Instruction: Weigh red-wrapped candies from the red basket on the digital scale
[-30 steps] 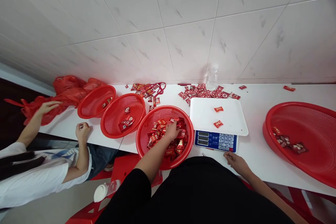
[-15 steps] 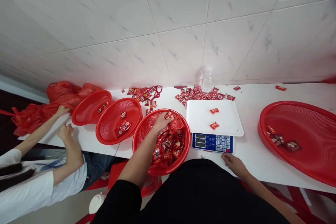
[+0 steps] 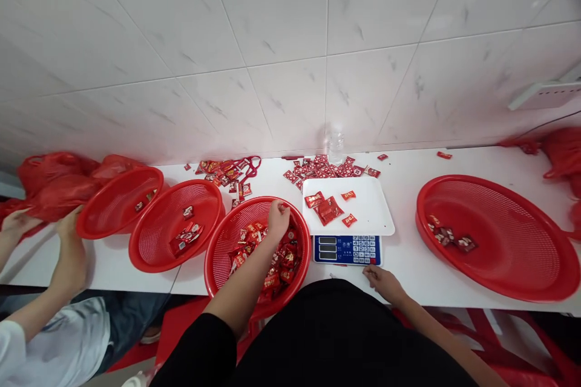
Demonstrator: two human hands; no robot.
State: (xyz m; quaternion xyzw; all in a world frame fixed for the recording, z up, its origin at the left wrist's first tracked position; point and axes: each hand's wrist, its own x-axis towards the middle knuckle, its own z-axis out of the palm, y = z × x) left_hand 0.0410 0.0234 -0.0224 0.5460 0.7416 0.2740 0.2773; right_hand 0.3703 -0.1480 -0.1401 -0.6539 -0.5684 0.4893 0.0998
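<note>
My left hand (image 3: 278, 220) hovers over the right side of a red plastic basket (image 3: 213, 266) full of small red candy packets (image 3: 247, 240). Its fingers are curled and no packet shows in them. Right of the basket stands a digital scale (image 3: 347, 250) with a white tray (image 3: 379, 205). On the tray lie several red packets: a larger red packet (image 3: 329, 210), another beside it, and two small packets (image 3: 348, 195) apart from them. My right hand (image 3: 382, 282) rests at the scale's lower right corner, fingers curled, with nothing visible in them.
Two red baskets (image 3: 136, 254) with a few packets stand to the left, near a co-worker's hands (image 3: 72, 254) and red plastic bags (image 3: 63, 184). A large red basket (image 3: 499, 236) is at right. Loose packets (image 3: 318, 168) and a clear bottle (image 3: 336, 146) lie along the wall.
My left hand has let go of red packets, which now lie on the tray's left side, and is back above the basket. My view has shifted right. The co-worker's hands have moved to the bags.
</note>
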